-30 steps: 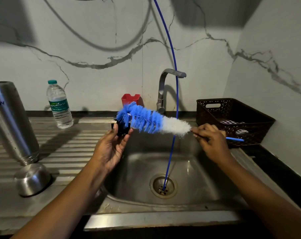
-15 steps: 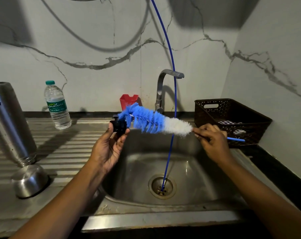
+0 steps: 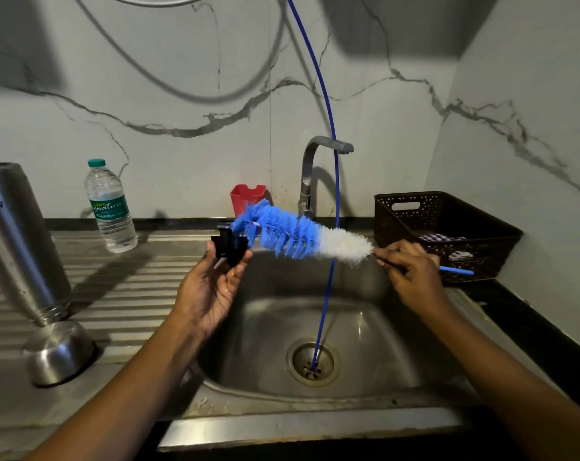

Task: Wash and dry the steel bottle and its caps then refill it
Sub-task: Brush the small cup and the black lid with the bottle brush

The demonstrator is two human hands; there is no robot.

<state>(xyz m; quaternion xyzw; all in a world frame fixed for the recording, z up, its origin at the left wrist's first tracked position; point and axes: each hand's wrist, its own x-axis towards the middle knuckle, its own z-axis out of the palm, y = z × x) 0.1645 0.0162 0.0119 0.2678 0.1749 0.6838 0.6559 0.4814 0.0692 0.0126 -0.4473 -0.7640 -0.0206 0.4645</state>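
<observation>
Fingers of your left hand [image 3: 212,294] pinch the black cap [image 3: 230,247]; your right hand [image 3: 411,277] grips the brush [image 3: 298,237].
You seem to be scrubbing that cap over the sink [image 3: 265,327], while the steel bottle [image 3: 19,244] stands mouth down on the bench [image 3: 132,294]. Next, twist the bristles inside.

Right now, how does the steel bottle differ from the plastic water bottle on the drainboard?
The steel bottle is opaque metal, the plastic bottle clear. The steel bottle stands inverted, neck down; the plastic bottle stands upright, green cap on. Both sit on the drainboard left of the sink.
</observation>
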